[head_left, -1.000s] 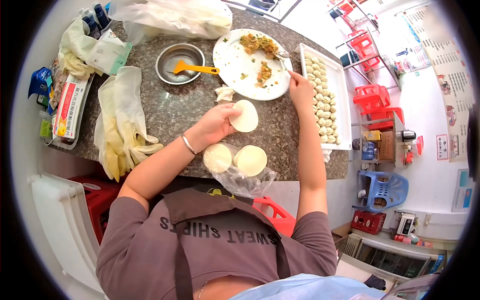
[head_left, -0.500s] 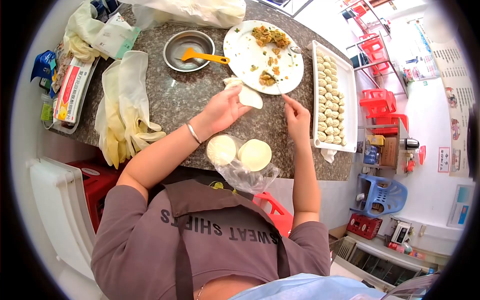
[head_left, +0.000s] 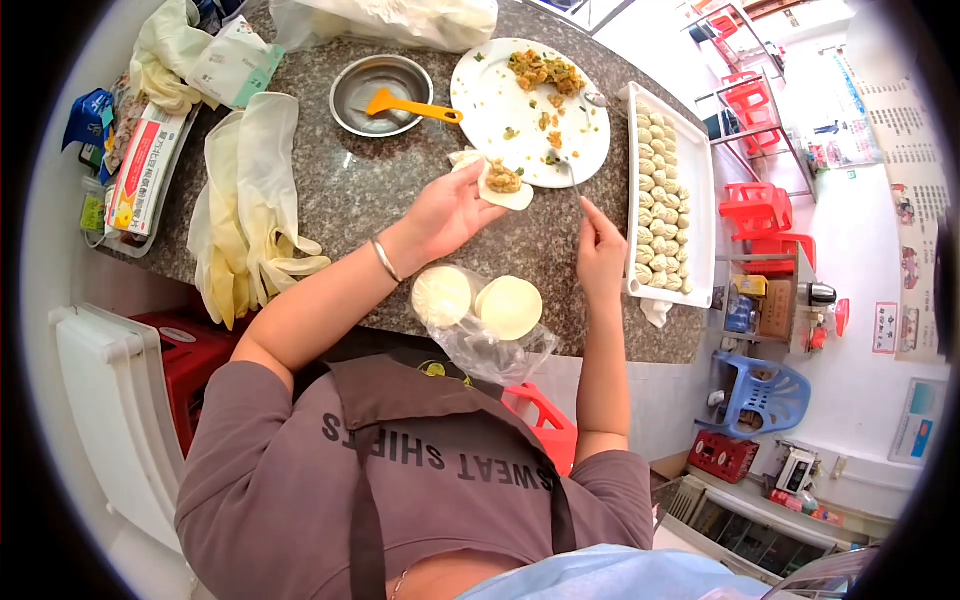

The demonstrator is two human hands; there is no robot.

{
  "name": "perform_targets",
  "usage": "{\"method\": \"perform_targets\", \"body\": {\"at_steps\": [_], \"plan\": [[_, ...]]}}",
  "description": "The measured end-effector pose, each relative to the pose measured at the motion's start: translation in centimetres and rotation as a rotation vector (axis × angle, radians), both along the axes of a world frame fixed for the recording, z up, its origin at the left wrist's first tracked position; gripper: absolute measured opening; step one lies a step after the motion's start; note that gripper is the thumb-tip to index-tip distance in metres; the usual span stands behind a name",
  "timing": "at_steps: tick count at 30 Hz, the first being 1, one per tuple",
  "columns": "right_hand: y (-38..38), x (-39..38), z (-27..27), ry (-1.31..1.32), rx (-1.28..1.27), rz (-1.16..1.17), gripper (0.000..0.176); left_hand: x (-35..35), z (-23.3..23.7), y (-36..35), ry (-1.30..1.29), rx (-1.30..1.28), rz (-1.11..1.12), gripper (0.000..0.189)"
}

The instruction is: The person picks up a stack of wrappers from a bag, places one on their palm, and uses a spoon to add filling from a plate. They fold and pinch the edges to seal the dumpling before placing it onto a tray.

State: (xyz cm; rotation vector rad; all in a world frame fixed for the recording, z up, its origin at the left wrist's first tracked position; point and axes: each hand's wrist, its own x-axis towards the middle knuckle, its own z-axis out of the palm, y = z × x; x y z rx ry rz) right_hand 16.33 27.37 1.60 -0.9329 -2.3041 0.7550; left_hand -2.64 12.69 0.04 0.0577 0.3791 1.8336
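My left hand (head_left: pixel 448 212) is cupped palm-up, its fingers under a round dumpling wrapper (head_left: pixel 516 200). A lump of chopped filling (head_left: pixel 503 178) sits on this wrapper, and another pale wrapper edge shows behind the fingers. My right hand (head_left: pixel 602 258) pinches the handle end of a metal spoon (head_left: pixel 573 175), whose bowl lies over the near rim of a white plate (head_left: pixel 475 95). More filling (head_left: pixel 545 72) is heaped at the plate's far side, beside a second spoon (head_left: pixel 596 99). Close in front of me, two stacks of wrappers (head_left: pixel 510 308) rest on a plastic bag (head_left: pixel 490 358).
A white tray (head_left: pixel 703 200) of pleated dumplings (head_left: pixel 660 185) stands at the right. A metal bowl (head_left: pixel 345 115) with an orange scraper (head_left: pixel 420 108) sits left of the plate. Gloves (head_left: pixel 250 200) and a box (head_left: pixel 145 180) lie farther left.
Filling now lies on the wrapper in my left hand, which was bare before. A smaller lump near the plate's edge is gone. My right hand and spoon have shifted slightly right and nearer me.
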Motion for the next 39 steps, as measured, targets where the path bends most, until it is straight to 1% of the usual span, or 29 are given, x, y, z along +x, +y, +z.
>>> {"method": "perform_targets", "body": {"at_steps": [2,3,6,7,11,14,17,18,20,21,24,26,28,30,32,34,36,39], "plan": [[-1.7,-0.8,0.6,-0.095,-0.197,0.060,0.028,-0.1,0.3,-0.2,0.006,-0.012,-0.024,0.043],[-2.4,-1.2,0.4,0.001,-0.252,0.143,0.028,-0.1,0.5,-0.3,0.007,-0.009,-0.018,0.043],[-2.1,-2.7,1.3,0.021,-0.320,0.143,0.028,0.0,1.1,-0.4,0.012,-0.038,-0.023,0.044],[-0.9,-3.2,1.1,0.040,-0.265,0.143,0.029,0.1,1.2,-0.4,0.011,-0.034,-0.016,0.044],[2.0,-4.4,0.7,-0.030,-0.206,0.123,0.029,0.1,0.6,-0.3,-0.036,-0.020,-0.005,0.043],[1.9,-3.3,0.7,-0.075,-0.161,0.216,0.028,-0.1,0.5,-0.4,-0.068,-0.004,-0.007,0.042],[0.2,-0.4,1.3,-0.075,-0.330,0.227,0.028,0.0,0.5,-0.4,-0.065,0.009,-0.009,0.042],[0.1,-0.1,1.3,-0.080,-0.334,0.223,0.028,0.1,0.5,-0.4,-0.050,0.018,-0.015,0.043],[-0.4,0.8,1.1,0.031,-0.463,0.105,0.029,0.2,0.8,-0.5,-0.029,-0.011,-0.025,0.043],[-0.7,0.5,0.5,0.092,-0.455,0.086,0.031,0.3,0.9,-0.5,-0.001,-0.034,-0.025,0.043],[-3.1,0.2,0.1,0.047,-0.392,0.091,0.030,0.3,0.3,-0.3,-0.013,0.002,-0.023,0.043],[-3.8,-0.1,-0.3,0.067,-0.418,0.139,0.031,0.3,-0.1,-0.3,-0.020,0.023,-0.013,0.044],[-3.9,-0.3,0.0,0.107,-0.452,0.123,0.031,0.3,0.0,-0.3,-0.029,0.043,-0.018,0.044],[-3.6,-0.7,0.0,0.143,-0.420,0.094,0.031,0.4,0.3,-0.3,0.002,-0.002,-0.006,0.043],[-3.3,-0.7,0.0,0.055,-0.407,0.160,0.031,0.4,0.5,-0.4,-0.004,-0.009,-0.009,0.042],[-3.9,-0.5,0.7,0.025,-0.449,0.177,0.030,0.1,0.5,-0.5,-0.013,-0.017,0.003,0.042],[-4.0,-0.1,1.3,0.086,-0.437,0.169,0.031,-0.1,0.4,-0.5,-0.006,-0.127,-0.009,0.041],[-2.6,0.7,1.0,0.144,-0.444,0.129,0.030,0.1,0.6,-0.7,0.059,-0.147,-0.036,0.041]]}}
